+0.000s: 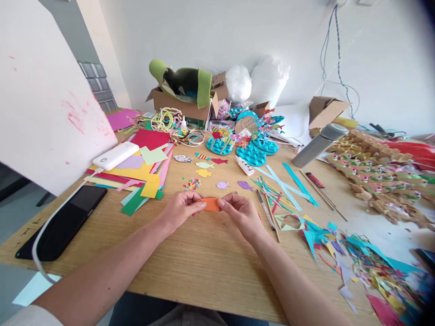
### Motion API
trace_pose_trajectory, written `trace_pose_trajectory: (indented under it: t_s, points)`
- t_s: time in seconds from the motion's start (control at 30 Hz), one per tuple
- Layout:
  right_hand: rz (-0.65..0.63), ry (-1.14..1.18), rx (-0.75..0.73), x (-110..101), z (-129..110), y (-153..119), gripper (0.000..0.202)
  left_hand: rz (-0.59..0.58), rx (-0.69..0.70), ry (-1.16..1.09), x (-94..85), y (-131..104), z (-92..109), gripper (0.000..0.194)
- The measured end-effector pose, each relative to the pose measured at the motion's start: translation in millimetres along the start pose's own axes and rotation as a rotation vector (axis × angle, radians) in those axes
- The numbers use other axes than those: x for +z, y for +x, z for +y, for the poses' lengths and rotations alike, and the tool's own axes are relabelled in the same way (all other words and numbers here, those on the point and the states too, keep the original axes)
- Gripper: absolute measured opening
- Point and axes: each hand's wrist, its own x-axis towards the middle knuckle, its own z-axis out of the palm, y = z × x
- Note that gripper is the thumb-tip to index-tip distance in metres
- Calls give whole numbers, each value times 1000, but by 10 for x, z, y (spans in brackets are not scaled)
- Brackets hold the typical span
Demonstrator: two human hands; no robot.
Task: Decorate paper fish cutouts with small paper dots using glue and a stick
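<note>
Between my two hands is an orange paper cutout, its ends hidden under the fingers. My left hand pinches its left end and my right hand pinches its right end. Just beyond lie paper fish: a yellow one, a red one, a light purple one and a darker purple one, among others. A small heap of coloured paper bits sits above my left hand. A white glue bottle lies on its side behind the purple fish.
Coloured paper sheets, a white power bank and a black phone-like slab are at left. Right of my hands lie pens, paper strips and scraps. A grey flask and blue egg-carton pieces stand farther back.
</note>
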Motion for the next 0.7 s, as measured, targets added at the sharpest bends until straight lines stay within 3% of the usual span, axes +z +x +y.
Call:
trace_pose_trajectory:
  t_s: [0.5,0.6,0.7]
  points:
    - [-4,-72,8,4,-10,1,42,-35,-26,10,-3,7,-22,26]
    - [-33,-144,-20,-51,-39,10,38,-40,-32,18,-11,3,-22,26]
    - [-49,-364,-87,-182,-103,12,27,9,-6,-2,-29,11,-16,25]
